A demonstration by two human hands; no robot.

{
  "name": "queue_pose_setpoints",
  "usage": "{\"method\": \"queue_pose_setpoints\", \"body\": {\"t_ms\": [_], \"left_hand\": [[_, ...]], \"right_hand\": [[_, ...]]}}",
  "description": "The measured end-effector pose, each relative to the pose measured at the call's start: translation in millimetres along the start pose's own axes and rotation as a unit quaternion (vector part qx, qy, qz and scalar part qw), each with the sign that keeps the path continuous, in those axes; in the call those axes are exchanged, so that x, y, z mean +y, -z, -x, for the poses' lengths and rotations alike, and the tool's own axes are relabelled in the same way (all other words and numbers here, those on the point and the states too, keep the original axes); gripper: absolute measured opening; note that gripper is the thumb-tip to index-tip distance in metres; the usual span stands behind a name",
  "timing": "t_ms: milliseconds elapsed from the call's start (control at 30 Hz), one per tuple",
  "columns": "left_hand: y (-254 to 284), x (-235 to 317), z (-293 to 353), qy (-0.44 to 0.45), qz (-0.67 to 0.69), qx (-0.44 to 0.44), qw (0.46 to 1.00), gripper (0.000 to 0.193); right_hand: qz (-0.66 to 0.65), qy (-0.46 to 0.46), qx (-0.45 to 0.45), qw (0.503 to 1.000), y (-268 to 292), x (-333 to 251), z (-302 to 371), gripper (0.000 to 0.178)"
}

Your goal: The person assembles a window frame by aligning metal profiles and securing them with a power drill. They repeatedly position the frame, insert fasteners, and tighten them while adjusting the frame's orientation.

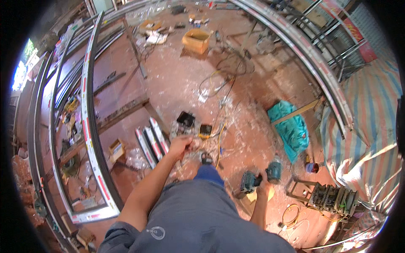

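My right hand (pixel 264 184) is closed around the grip of a teal cordless drill (pixel 274 171), its dark battery end (pixel 249 181) toward my body. My left hand (pixel 182 144) is held out in front of me above the floor, its fingers curled together. What those fingers hold, if anything, is too blurred to make out. Beyond the left hand lie a black open case (pixel 186 119) and a small dark box with yellow edges (pixel 205 130). Short white-and-red wrapped profiles (pixel 152 142) lie to the left of that hand.
A large wrapped metal frame (pixel 89 105) stands on the left; another long profile (pixel 303 55) spans the upper right. A teal bag (pixel 291 130), a striped tarp (pixel 363 122) and a low stand with metal parts (pixel 333 199) are on the right. Cables (pixel 228 76) and a cardboard box (pixel 196 41) lie ahead.
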State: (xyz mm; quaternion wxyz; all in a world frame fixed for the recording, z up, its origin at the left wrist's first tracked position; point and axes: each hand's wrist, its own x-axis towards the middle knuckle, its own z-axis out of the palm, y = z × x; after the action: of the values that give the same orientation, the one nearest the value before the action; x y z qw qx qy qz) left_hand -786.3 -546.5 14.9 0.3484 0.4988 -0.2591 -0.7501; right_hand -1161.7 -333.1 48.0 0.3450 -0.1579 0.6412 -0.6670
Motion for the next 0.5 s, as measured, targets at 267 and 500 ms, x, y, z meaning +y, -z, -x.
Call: {"method": "queue_pose_setpoints", "body": {"t_ms": [267, 500], "left_hand": [[-52, 26, -80, 0.016, -0.137, 0.075, 0.988, 0.018], [-78, 16, -152, -0.003, -0.236, 0.107, 0.966, 0.020]], "right_hand": [[0.306, -0.176, -0.031, 0.935, 86, 150, -31, 0.026], [0.282, -0.311, -0.073, 0.905, 126, 157, -41, 0.018]]}}
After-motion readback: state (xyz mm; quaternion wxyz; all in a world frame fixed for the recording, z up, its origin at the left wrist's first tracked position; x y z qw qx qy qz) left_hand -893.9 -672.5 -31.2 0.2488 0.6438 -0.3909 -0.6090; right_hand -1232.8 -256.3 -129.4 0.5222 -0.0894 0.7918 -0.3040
